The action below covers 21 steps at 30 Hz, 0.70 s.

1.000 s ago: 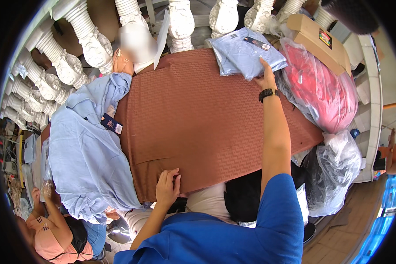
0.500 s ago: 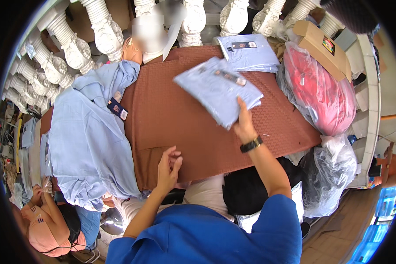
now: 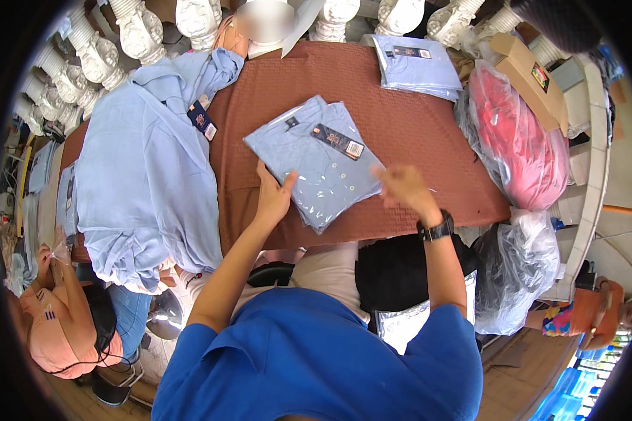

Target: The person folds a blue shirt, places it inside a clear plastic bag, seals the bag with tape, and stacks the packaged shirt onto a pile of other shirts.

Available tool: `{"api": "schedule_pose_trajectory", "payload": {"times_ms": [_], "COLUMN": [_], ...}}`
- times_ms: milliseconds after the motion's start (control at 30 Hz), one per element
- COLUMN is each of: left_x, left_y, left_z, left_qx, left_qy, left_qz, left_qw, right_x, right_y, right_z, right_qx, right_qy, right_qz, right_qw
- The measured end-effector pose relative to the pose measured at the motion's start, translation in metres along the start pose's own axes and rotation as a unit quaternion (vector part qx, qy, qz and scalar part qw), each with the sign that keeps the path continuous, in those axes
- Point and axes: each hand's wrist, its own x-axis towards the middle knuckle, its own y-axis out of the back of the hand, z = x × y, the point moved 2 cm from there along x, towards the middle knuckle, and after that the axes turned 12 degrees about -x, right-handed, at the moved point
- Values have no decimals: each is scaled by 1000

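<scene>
A folded light-blue shirt in a clear plastic bag (image 3: 312,165) lies tilted over the brown-covered table in front of me. It has a dark hang tag (image 3: 338,141) and white buttons. My left hand (image 3: 275,195) grips its left edge, with the thumb on top of the plastic. My right hand (image 3: 406,188), smeared by motion, is at the packet's right edge; whether its fingers touch the plastic does not show. A black watch (image 3: 437,226) is on my right wrist.
Loose light-blue shirts (image 3: 144,168) are heaped at left. Bagged folded shirts (image 3: 418,70) lie at the far right, beside a red-filled plastic bag (image 3: 516,133) and a cardboard box (image 3: 530,77). White balusters (image 3: 140,31) line the back. A seated person (image 3: 67,316) works at lower left.
The bagged shirt has come nearer and to the left, turning as it moved. My left hand has risen from the table to its edge. The right hand has shifted slightly right.
</scene>
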Motion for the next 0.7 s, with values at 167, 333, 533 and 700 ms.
{"api": "schedule_pose_trajectory", "payload": {"times_ms": [167, 333, 533, 700], "left_x": [19, 10, -9, -1], "left_y": [4, 7, -20, -20], "left_z": [7, 14, 19, 12], "left_qx": [67, -19, -18, -3], "left_qy": [-21, 71, 83, 186], "left_qz": [-11, 1, -71, -46], "left_qw": [998, 997, 994, 981], "right_x": [45, 19, 14, 3], "right_y": [-8, -26, -45, -43], "right_z": [28, 1, 61, 34], "right_qx": [-193, -215, -268, 131], "right_qy": [142, -23, 45, -89], "right_qz": [259, 177, 284, -15], "right_qw": [936, 960, 919, 987]}}
